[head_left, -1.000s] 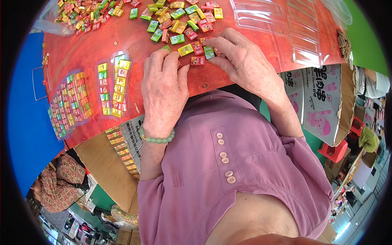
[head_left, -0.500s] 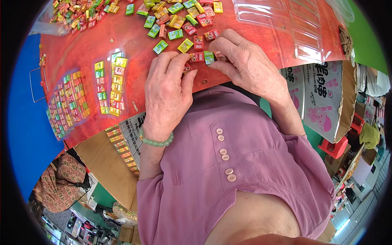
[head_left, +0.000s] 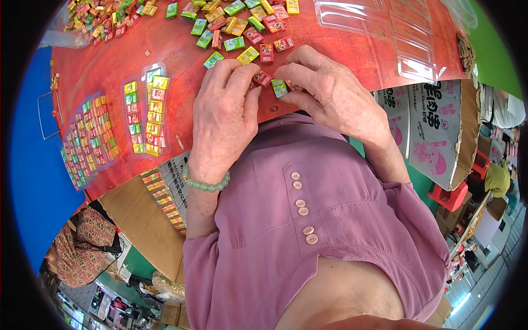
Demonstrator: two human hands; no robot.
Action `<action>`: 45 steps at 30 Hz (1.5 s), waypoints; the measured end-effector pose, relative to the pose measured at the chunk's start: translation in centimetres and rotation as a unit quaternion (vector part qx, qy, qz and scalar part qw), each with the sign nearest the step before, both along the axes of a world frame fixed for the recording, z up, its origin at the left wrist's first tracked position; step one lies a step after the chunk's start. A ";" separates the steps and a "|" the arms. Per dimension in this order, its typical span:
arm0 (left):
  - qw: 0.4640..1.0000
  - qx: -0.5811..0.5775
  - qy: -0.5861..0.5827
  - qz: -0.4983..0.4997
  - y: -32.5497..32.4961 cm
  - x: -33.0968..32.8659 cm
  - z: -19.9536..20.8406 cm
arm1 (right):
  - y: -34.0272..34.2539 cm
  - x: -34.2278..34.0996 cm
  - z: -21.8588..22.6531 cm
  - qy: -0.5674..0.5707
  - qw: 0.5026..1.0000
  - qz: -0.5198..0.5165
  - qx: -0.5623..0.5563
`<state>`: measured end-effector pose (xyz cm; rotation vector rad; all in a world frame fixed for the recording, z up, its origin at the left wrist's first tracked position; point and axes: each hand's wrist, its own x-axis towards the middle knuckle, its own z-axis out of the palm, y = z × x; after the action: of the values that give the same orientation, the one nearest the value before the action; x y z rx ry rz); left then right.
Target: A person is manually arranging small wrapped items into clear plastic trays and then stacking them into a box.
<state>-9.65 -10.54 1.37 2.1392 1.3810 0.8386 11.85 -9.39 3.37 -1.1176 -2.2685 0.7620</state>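
My left hand (head_left: 223, 113) and my right hand (head_left: 324, 91) meet at the near edge of a red table (head_left: 181, 60). Between their fingertips they pinch a few small candy boxes (head_left: 269, 82), red and green. More loose small boxes (head_left: 236, 27) in red, green and yellow lie just beyond the fingers. A green bead bracelet (head_left: 208, 186) circles my left wrist. To the left, a clear blister tray (head_left: 147, 115) is filled with rows of the same boxes.
Another filled tray (head_left: 88, 140) lies further left, and a heap of loose boxes (head_left: 99, 19) at the far left corner. Empty clear plastic trays (head_left: 385, 27) sit at the right. A printed cardboard carton (head_left: 434, 126) stands below the table's right edge.
Both hands have drawn back toward the table's near edge, closing together over a few small boxes.
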 end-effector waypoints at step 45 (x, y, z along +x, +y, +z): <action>0.997 0.012 0.071 -0.012 1.2 0.3 1.2 | -1.0 -1.5 -1.1 -0.105 0.986 -0.107 0.069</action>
<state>-9.39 -9.34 2.61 2.2669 1.4176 0.7089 10.34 -10.37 2.28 -1.4027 -2.2791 0.4136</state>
